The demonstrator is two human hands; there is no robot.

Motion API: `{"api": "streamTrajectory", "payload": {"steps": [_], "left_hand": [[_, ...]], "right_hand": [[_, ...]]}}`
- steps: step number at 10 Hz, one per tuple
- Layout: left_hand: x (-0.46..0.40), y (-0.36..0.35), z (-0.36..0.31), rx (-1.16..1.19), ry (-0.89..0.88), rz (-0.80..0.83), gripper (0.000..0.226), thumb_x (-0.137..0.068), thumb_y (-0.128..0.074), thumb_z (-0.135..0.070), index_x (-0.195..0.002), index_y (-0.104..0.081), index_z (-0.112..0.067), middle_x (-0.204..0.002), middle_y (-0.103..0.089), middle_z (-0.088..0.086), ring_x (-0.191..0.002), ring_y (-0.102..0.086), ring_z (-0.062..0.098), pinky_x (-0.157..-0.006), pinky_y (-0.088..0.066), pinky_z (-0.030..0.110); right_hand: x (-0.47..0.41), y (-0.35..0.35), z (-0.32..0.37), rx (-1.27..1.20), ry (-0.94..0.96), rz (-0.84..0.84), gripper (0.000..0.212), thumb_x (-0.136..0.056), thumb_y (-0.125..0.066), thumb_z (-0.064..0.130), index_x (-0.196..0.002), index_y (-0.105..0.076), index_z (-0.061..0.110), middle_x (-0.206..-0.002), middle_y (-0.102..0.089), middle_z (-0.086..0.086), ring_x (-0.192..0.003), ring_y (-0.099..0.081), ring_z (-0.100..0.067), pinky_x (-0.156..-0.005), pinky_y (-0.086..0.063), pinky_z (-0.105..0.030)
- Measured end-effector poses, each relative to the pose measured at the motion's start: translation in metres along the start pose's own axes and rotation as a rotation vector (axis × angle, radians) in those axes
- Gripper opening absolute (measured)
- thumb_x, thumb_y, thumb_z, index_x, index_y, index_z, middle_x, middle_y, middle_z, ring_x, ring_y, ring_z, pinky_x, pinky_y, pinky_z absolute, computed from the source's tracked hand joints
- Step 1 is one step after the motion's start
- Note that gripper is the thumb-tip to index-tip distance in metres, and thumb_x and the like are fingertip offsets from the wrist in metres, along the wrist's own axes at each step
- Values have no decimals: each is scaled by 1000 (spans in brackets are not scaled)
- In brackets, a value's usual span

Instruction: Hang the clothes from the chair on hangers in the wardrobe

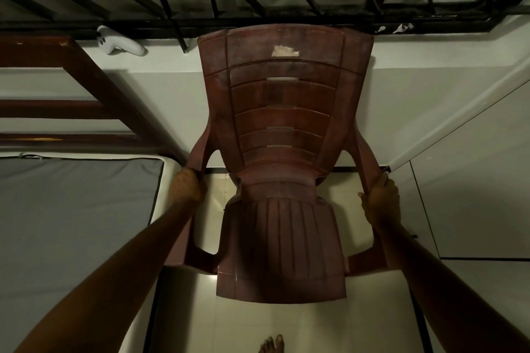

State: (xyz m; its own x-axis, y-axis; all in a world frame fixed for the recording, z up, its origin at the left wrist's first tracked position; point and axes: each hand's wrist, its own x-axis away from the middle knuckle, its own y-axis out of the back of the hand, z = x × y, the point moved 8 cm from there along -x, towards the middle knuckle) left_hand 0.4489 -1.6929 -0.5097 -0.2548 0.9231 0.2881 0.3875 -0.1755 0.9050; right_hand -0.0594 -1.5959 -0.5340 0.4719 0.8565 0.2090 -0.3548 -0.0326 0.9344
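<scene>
Presently both hands clamp the chair (282, 152) between them: the left hand (187, 185) grips one armrest, the right hand (383, 199) the other. No clothes show on its seat; apparently the chair is being repositioned, calling for a steady set-down.

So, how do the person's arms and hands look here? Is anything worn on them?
Both arms are bare as far as the picture shows: no sleeves are visible. The left hand and the right hand wear no gloves, and no watch or bracelet shows at either wrist. The dim light makes any rings too hard to tell.
</scene>
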Motion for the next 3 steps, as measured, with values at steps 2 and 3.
{"api": "streamTrajectory", "payload": {"steps": [2, 3], "left_hand": [[26, 7, -10, 6, 1, 17, 66, -84, -79, -14, -138, -44, 4, -132, -57, 25, -121, -58, 41, -102, -49, 47], [48, 3, -23, -45, -83, -5, 70, -83, -76, -12, -141, -39, 1, -132, -57, 24, -118, -59, 41, -99, -52, 49]], "right_hand": [[21, 20, 11, -54, 29, -61, 61, -93, -68, 24, -143, -42, 1, -132, -53, -26, -118, -56, -44, -94, -50, -48], [34, 12, 13, 64, 112, -59, 79, -86, -77, 19, -148, -36, -5, -139, -46, -31, -123, -52, -47, -97, -52, -53]]}}
